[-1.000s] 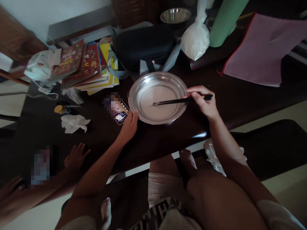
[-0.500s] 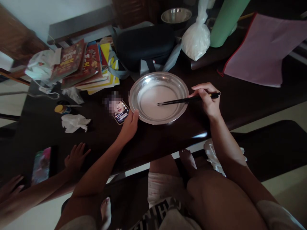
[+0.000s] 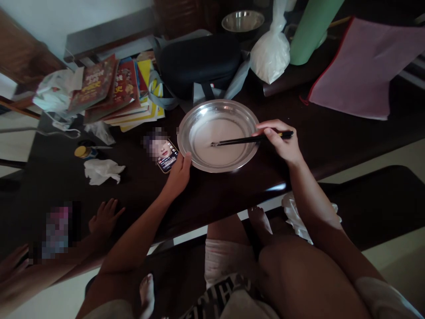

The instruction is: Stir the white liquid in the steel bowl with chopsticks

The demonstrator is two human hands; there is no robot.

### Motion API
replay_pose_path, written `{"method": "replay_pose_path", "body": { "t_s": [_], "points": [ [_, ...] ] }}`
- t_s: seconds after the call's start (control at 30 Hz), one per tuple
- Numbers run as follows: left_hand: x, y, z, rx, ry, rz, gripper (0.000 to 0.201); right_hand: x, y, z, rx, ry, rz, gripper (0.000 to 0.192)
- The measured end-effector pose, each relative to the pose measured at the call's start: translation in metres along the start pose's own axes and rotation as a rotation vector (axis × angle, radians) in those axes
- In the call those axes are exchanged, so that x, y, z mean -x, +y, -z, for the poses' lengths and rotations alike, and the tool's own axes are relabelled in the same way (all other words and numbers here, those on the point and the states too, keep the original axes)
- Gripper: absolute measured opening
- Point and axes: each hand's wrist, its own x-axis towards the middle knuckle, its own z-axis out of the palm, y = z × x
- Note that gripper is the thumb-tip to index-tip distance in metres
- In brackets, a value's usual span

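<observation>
A dark, shiny table (image 3: 212, 190) carried a wide metal bowl (image 3: 219, 168) near its front edge. Just left of the bowl lay a lit phone (image 3: 168, 158); farther left were a crumpled tissue (image 3: 102, 172) and a jar (image 3: 85, 152) with a yellow lid. A pile of books (image 3: 113, 91) sat behind and left of the bowl, a black case (image 3: 201, 62) directly behind it. Well to its right lay a pink bag (image 3: 361, 73). Another person's hand (image 3: 103, 218) rested left of the bowl, nearer the front.

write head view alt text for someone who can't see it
A right hand holds slim black chopsticks in pale contents of a round, shiny metal basin; the left hand holds its rim. A lit rectangular smartphone lies beside that hand; a knotted white-filled plastic bag sits beyond.
</observation>
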Motion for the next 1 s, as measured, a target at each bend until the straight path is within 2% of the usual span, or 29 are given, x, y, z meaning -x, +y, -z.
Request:
{"method": "replay_pose_path", "body": {
  "t_s": [0.17,0.33,0.5,0.67,0.83,1.0],
  "points": [
    [-0.0001,0.0002,0.0006,0.005,-0.002,0.01,0.052,0.0001,0.0003,0.0006,-0.022,0.12,-0.008,0.025],
    [-0.0003,-0.0007,0.0015,0.017,-0.006,0.024,0.05,0.0003,-0.0004,-0.0003,-0.01,-0.019,-0.018,0.024],
    [0.0001,-0.002,0.0014,0.015,0.0,0.014,0.051,-0.0003,0.0006,0.0004,-0.037,0.116,-0.003,0.024],
    [0.0001,0.0006,0.0011,-0.002,0.001,0.005,0.052,0.0001,-0.0014,-0.0006,-0.007,0.011,-0.021,0.024],
    [0.0001,0.0046,0.0009,-0.04,-0.008,0.0,0.052,-0.0001,-0.0004,-0.0003,-0.009,0.133,0.002,0.027],
    [0.0009,0.0057,0.0016,-0.059,-0.007,0.029,0.053,0.0002,-0.0002,-0.0007,-0.006,0.014,-0.014,0.025]
  ]
}}
